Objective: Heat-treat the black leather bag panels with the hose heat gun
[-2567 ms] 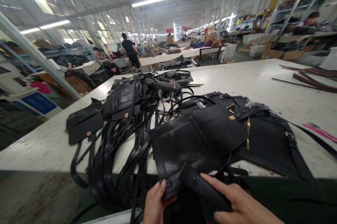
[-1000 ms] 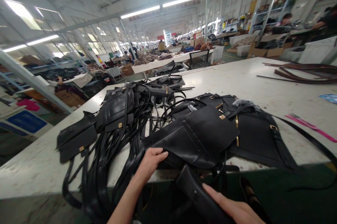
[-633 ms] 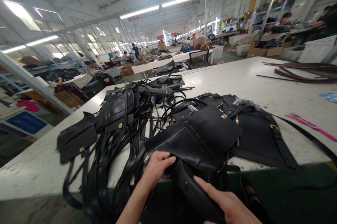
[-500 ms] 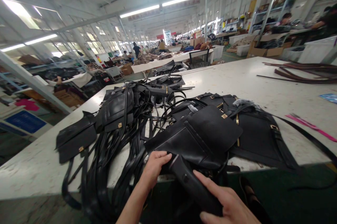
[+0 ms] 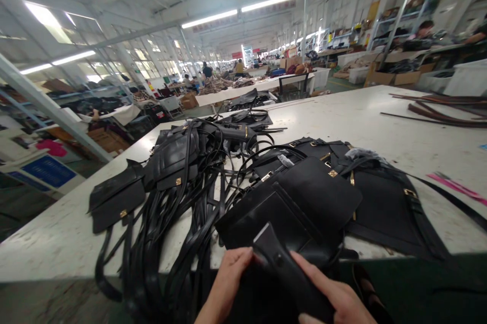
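Note:
Near the table's front edge my left hand (image 5: 233, 276) pinches the edge of a black leather piece (image 5: 283, 263) close to its tip. My right hand (image 5: 329, 288) holds the same piece from the right, index finger along its side and thumb low at the frame's bottom. The piece has a small round stud and a pale cut end. Just beyond it lies a black bag (image 5: 300, 197) with a gold clasp. How far the piece extends below my hands is hidden.
More black bags (image 5: 177, 154) and a tangle of long black straps (image 5: 148, 248) cover the left of the white table (image 5: 338, 111). Black panels with buckles (image 5: 388, 202), a pink-handled tool (image 5: 456, 187) and brown strips (image 5: 437, 111) lie right. People sit farther back.
The camera view has shifted slightly. The leather piece's tip stands more upright and shows more of its cut end. Both hands still hold it, a little lower and farther right in view.

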`<state>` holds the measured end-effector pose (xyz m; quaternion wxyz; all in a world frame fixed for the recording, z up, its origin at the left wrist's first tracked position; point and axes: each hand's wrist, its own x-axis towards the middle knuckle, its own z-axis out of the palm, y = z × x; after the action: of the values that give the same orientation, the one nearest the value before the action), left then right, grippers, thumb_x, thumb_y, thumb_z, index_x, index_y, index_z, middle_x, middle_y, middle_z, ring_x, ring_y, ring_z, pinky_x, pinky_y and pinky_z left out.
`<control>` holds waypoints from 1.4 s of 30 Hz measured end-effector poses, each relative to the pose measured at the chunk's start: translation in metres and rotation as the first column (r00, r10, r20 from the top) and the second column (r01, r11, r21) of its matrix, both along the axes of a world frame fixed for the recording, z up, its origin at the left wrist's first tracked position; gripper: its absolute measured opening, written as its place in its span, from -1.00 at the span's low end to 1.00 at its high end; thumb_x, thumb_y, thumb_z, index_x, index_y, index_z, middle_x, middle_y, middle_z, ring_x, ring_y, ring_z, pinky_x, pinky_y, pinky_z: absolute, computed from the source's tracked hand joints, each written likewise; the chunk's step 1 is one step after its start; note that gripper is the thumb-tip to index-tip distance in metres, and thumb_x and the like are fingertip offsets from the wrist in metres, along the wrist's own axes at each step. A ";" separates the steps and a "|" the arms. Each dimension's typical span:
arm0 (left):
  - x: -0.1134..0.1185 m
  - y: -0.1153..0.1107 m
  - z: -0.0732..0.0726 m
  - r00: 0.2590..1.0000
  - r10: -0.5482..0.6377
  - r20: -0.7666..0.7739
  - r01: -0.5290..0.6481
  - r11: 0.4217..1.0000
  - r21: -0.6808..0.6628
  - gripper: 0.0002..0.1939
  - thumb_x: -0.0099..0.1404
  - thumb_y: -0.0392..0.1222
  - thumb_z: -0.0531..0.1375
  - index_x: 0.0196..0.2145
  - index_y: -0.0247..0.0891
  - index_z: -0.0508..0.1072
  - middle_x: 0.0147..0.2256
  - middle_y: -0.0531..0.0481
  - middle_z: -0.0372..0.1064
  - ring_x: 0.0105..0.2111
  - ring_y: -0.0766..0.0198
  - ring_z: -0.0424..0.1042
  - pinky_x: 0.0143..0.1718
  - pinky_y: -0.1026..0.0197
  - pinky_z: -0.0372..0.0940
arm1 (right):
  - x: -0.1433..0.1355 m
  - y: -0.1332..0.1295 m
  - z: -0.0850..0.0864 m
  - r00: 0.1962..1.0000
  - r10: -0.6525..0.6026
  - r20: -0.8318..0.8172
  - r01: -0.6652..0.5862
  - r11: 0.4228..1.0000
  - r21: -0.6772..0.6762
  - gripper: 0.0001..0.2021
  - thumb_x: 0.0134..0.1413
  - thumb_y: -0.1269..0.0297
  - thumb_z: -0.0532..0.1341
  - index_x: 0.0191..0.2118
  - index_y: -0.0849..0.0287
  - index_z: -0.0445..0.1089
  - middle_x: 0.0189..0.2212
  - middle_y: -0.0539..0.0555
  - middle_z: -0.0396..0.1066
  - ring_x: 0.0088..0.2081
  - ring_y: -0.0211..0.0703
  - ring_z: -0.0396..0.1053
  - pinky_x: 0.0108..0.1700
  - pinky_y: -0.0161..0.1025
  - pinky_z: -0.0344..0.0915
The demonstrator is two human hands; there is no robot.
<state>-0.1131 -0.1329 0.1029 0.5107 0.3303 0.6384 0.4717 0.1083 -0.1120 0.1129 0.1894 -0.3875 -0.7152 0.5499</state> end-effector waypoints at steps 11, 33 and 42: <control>-0.067 0.028 -0.034 0.888 0.459 0.026 -0.460 0.884 0.089 -0.62 -0.14 0.04 0.28 -0.43 -0.33 0.44 -0.50 0.04 0.37 -0.47 0.23 0.34 -0.47 0.26 0.21 | -0.007 0.011 -0.003 0.998 0.024 -0.050 -0.030 0.993 -0.112 -0.33 -0.16 0.37 0.18 0.16 -0.05 0.07 -0.29 -0.11 0.45 -0.43 -0.19 0.35 -0.41 -0.39 0.25; -0.074 0.014 -0.020 0.865 0.449 -0.224 -0.420 0.892 0.164 -0.59 -0.07 -0.04 0.24 -0.23 -0.24 0.44 -0.24 -0.07 0.41 -0.20 0.06 0.35 -0.19 0.09 0.21 | -0.037 0.071 0.012 0.918 -0.249 -0.309 0.168 0.949 -0.266 -0.35 -0.09 0.36 0.16 0.18 0.13 -0.02 -0.40 -0.02 0.36 -0.67 -0.40 0.21 -0.65 -0.42 0.17; -0.013 0.138 0.001 0.964 -0.032 -0.265 0.107 0.956 0.275 -0.69 -0.08 -0.29 0.21 -0.30 -0.20 0.49 -0.31 -0.02 0.41 -0.20 0.13 0.33 -0.05 0.13 0.10 | 0.006 0.078 0.012 0.944 -0.274 -0.183 0.245 0.955 -0.165 -0.38 -0.03 0.32 0.13 0.19 0.14 -0.04 -0.38 -0.03 0.38 -0.62 -0.36 0.19 -0.61 -0.40 0.15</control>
<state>-0.1256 0.0051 0.1039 0.3868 0.4816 0.6120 0.4938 0.1146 -0.0339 0.1248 0.3049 -0.4325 -0.5944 0.6055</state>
